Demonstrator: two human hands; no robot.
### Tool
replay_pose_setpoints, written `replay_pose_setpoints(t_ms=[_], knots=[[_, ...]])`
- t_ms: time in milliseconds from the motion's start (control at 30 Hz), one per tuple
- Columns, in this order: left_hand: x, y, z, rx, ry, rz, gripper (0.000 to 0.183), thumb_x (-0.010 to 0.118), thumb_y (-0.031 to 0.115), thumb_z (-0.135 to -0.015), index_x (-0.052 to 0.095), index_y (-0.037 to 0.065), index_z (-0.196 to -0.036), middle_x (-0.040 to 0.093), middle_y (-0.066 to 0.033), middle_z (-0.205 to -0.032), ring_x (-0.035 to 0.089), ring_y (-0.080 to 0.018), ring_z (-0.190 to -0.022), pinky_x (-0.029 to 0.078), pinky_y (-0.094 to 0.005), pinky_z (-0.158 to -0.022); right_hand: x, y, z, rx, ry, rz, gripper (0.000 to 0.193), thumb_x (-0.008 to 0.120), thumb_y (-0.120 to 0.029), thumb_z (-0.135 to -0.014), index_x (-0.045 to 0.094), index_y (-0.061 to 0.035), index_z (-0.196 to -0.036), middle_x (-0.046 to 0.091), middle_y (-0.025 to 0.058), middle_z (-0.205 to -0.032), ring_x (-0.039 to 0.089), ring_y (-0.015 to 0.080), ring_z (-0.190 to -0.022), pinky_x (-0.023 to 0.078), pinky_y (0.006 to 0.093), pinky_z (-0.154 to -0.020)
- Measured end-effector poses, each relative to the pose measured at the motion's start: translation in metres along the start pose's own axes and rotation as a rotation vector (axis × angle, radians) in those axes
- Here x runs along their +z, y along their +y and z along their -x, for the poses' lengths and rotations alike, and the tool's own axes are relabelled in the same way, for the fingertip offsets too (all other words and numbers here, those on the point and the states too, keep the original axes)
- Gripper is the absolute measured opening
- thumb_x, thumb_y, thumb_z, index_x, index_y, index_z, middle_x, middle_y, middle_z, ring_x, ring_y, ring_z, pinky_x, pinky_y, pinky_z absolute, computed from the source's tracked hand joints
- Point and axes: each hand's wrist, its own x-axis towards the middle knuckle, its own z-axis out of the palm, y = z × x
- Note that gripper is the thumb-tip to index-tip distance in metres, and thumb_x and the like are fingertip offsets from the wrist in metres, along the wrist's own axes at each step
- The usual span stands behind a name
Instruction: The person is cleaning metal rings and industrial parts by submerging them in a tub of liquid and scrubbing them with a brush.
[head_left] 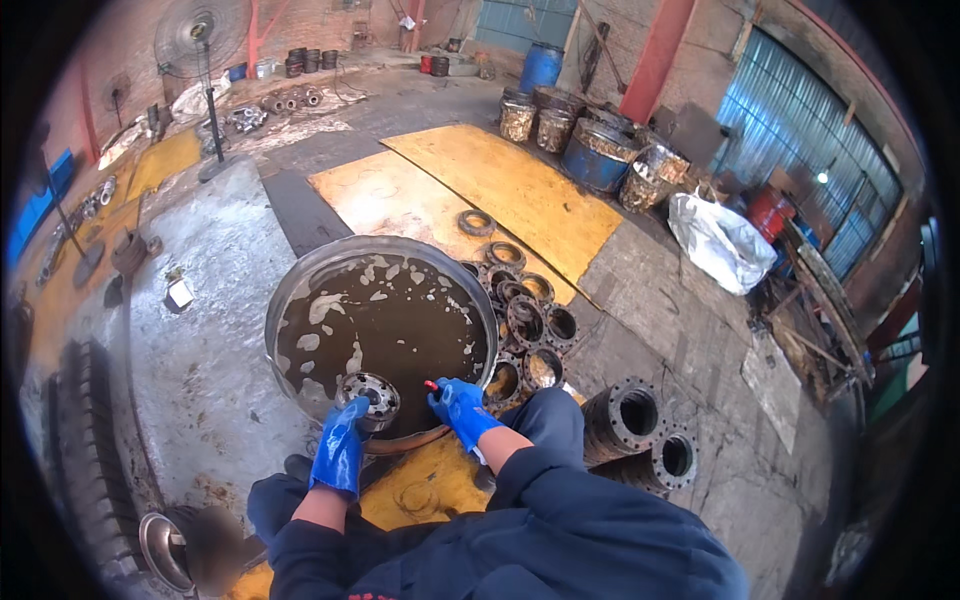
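Note:
In front of me stands a wide round metal tub of dark brown liquid, with pale foam patches afloat on it. My left hand, in a blue rubber glove, grips a round metal hub with holes around its flange, over the tub's near edge. My right hand, gloved the same way, is closed around a small red-ended tool just right of the hub. Only the red end of that tool shows; the rest is hidden, so its kind is unclear. The tool and the hub are apart.
Several dark flanged rings lie piled against the tub's right side. Stacked hubs stand by my right knee. A tire lies at left. Scrap-filled drums and a white sack stand far right; a pedestal fan is far left.

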Motion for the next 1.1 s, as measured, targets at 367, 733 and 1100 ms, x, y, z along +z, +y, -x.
replay_pose_setpoints(t_ms=[367, 733, 1100], knots=[[-0.013, -0.012, -0.003, 0.001, -0.021, 0.018, 0.056, 0.076, 0.030, -0.094, 0.064, 0.002, -0.140, 0.074, -0.0119, -0.126, 0.072, -0.0240, -0.113, 0.058, -0.0384, -0.098, 0.004, 0.003, -0.001, -0.003, 0.022, -0.017, 0.039, 0.062, -0.048, -0.094, 0.076, -0.0193, -0.117, 0.079, 0.0113, -0.115, 0.075, 0.0361, -0.108, 0.059, 0.0486, -0.093], [-0.021, -0.020, -0.002, 0.007, -0.019, 0.012, 0.055, 0.075, 0.031, -0.094, 0.065, 0.003, -0.140, 0.074, -0.0113, -0.127, 0.072, -0.0235, -0.114, 0.057, -0.0388, -0.099, -0.005, -0.001, 0.003, -0.006, -0.006, -0.038, 0.041, 0.062, -0.048, -0.094, 0.074, -0.0177, -0.119, 0.078, 0.0138, -0.114, 0.074, 0.0369, -0.109, 0.059, 0.0483, -0.095], [-0.017, -0.014, 0.007, 0.025, 0.017, -0.001, 0.053, 0.076, 0.030, -0.095, 0.066, 0.000, -0.137, 0.075, -0.0122, -0.124, 0.073, -0.0231, -0.112, 0.058, -0.0379, -0.101, -0.003, -0.001, 0.002, -0.009, 0.003, -0.011, 0.042, 0.062, -0.049, -0.095, 0.074, -0.0186, -0.121, 0.079, 0.0125, -0.116, 0.075, 0.0363, -0.109, 0.059, 0.0482, -0.095]])
